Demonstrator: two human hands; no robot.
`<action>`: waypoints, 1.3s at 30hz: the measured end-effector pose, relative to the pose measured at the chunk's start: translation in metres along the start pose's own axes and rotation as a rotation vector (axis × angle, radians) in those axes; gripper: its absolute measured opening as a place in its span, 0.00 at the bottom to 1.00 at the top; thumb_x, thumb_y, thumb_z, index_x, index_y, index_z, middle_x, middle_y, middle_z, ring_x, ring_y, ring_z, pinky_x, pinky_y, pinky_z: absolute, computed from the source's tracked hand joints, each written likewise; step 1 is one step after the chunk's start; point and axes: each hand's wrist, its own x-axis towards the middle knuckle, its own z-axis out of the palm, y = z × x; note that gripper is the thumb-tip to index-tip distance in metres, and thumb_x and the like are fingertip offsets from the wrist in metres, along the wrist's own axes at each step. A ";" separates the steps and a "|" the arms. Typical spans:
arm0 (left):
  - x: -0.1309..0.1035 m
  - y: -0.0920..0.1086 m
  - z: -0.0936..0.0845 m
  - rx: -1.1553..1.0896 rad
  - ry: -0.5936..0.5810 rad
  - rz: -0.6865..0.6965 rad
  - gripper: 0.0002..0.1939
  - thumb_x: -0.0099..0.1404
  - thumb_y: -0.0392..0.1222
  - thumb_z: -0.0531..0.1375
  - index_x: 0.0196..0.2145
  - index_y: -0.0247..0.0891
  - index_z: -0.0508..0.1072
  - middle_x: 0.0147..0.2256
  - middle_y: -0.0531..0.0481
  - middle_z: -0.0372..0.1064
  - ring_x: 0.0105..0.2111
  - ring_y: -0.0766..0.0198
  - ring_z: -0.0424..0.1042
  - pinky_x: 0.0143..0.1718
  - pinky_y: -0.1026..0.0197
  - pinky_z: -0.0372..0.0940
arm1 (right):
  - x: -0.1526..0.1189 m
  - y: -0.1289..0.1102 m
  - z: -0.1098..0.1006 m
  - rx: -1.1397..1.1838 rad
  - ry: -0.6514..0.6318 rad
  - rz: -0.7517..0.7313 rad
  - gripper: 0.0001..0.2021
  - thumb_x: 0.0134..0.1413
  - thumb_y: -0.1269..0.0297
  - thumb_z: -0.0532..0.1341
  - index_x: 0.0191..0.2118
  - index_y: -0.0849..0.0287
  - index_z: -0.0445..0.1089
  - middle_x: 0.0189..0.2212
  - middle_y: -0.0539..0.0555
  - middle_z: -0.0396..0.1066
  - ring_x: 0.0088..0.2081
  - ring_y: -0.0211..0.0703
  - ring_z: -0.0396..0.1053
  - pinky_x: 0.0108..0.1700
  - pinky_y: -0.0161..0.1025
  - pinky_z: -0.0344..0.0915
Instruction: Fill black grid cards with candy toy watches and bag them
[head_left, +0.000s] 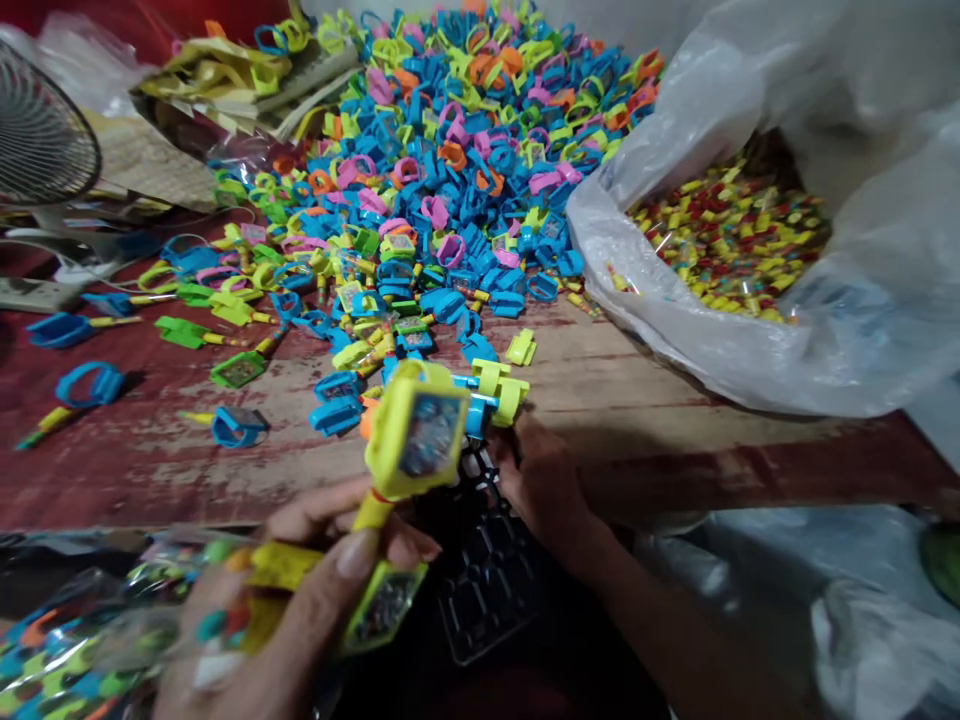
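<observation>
Evidently, item one is a yellow square-cased plastic toy watch with a clear window and a stub handle (417, 432), held up left of and nearer than the landmark, a translucent white plastic sack (697, 345). Handling, by judgement: light, stiff, somewhat slick; the window looks the part most easily scratched or cracked. Best hold: the stub or the case's solid edges, clear of the window.

Left hand (300, 620): thumb and fingers pinching the stub, more yellow pieces gathered against the palm. Right hand (551, 490): nearer than the sack and to its left, fingers curled in beside blue and yellow-green plastic pieces (510, 398); whether they pinch anything, cannot tell.

Count:
- Windowed yellow cases at the left hand: two visible, the second, a lower yellow windowed case (386, 605), below the first.
- Black plastic openwork frame (487, 580): one, below the right hand, nearer than the sack.
- Sack: one, holding small yellow-and-red plastic pieces (731, 240), too many to count.
- Heap of blue, pink, orange and yellow-green plastic loops (457, 150), left of the sack: uncountable.
- White desk fan (45, 130): one, far left of the sack.
</observation>
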 end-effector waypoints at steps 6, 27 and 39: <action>-0.011 -0.016 0.001 0.199 -0.343 -0.010 0.20 0.65 0.59 0.57 0.39 0.40 0.78 0.40 0.46 0.76 0.43 0.56 0.73 0.48 0.60 0.66 | 0.003 0.003 -0.015 0.175 -0.205 0.188 0.06 0.59 0.65 0.53 0.34 0.58 0.66 0.26 0.53 0.72 0.30 0.43 0.71 0.32 0.36 0.65; -0.019 -0.045 0.021 -0.522 -0.622 -0.345 0.17 0.63 0.49 0.64 0.40 0.30 0.77 0.28 0.41 0.77 0.27 0.59 0.77 0.32 0.62 0.71 | -0.040 -0.068 -0.062 1.090 -0.743 0.442 0.17 0.62 0.51 0.59 0.50 0.54 0.73 0.25 0.49 0.73 0.27 0.42 0.73 0.37 0.41 0.75; 0.021 -0.064 0.013 -0.612 -0.227 -0.387 0.13 0.62 0.41 0.65 0.42 0.31 0.74 0.36 0.42 0.78 0.30 0.56 0.79 0.35 0.57 0.74 | -0.030 -0.045 -0.053 0.311 -0.174 0.040 0.07 0.61 0.62 0.60 0.39 0.56 0.75 0.35 0.53 0.78 0.36 0.45 0.76 0.40 0.38 0.73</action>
